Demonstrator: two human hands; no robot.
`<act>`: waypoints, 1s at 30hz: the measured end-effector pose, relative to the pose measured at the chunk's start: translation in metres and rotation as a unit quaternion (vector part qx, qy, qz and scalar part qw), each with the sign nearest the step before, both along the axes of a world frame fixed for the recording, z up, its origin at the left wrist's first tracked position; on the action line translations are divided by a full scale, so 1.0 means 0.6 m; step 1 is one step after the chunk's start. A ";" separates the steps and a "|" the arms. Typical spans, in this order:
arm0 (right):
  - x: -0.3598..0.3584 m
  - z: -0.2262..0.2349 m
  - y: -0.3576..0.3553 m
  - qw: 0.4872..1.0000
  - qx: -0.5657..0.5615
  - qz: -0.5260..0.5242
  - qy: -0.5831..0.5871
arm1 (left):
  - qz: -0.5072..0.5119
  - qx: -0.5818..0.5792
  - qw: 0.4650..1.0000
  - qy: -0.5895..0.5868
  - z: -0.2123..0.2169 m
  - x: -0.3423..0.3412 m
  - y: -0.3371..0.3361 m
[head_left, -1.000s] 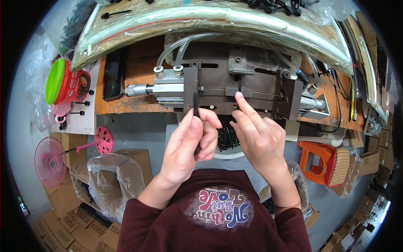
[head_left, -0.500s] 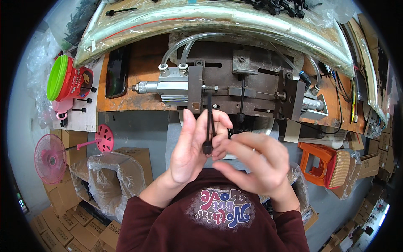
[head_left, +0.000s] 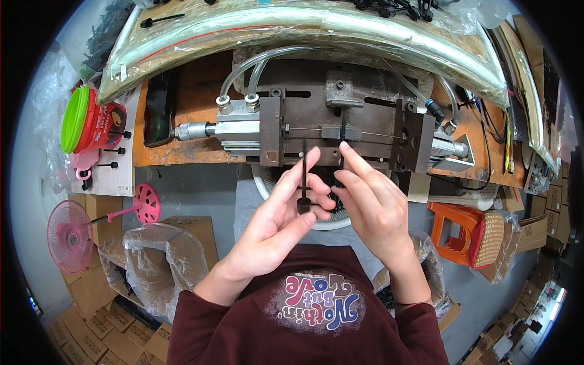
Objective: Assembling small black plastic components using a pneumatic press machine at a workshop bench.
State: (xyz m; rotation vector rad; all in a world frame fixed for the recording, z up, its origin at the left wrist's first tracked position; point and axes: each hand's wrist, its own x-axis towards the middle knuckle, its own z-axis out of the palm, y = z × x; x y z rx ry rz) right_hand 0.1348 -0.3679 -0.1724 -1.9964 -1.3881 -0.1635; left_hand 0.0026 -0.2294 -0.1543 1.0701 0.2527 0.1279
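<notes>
Tilted upright in my left hand (head_left: 267, 228) is a slim black rod with a knobbed lower end (head_left: 304, 204), held between thumb and fingers. My right hand (head_left: 377, 213) is at a second black rod (head_left: 343, 125), which lies across the small centre block of a dark metal fixture (head_left: 304, 82). Its bent fingers close around the near part of that rod, with the index fingertip against it; the thumb is hidden. Metal cylinders flank the fixture, the left one (head_left: 240, 134) and the right one (head_left: 447, 148), and a thin wire or rod runs crosswise through the block.
Below the hands stands a white basket (head_left: 263, 182) with black parts. A red bucket with a green rim (head_left: 76, 121) and several black rods are at the left. A pink fan (head_left: 70, 231), bagged boxes (head_left: 161, 261) and an orange stool (head_left: 453, 231) stand lower down.
My right hand has moved up from beside my left hand to the rod in the fixture. The left hand's thumb has folded in toward its rod. The whole view has shifted slightly.
</notes>
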 end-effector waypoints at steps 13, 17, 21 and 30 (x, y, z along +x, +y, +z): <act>-0.001 0.029 0.018 0.990 -0.113 -0.048 -0.070 | 0.158 0.357 0.915 -0.100 0.008 -0.018 0.028; 0.005 0.031 0.020 0.996 -0.018 -0.025 0.087 | 0.135 0.512 0.835 -0.151 0.012 -0.015 0.030; -0.003 0.058 0.016 0.819 0.127 0.012 0.559 | 0.101 0.547 0.810 -0.186 0.013 -0.018 0.027; 0.001 0.064 0.019 0.723 0.184 0.075 0.662 | 0.092 0.542 0.809 -0.207 0.012 -0.018 0.015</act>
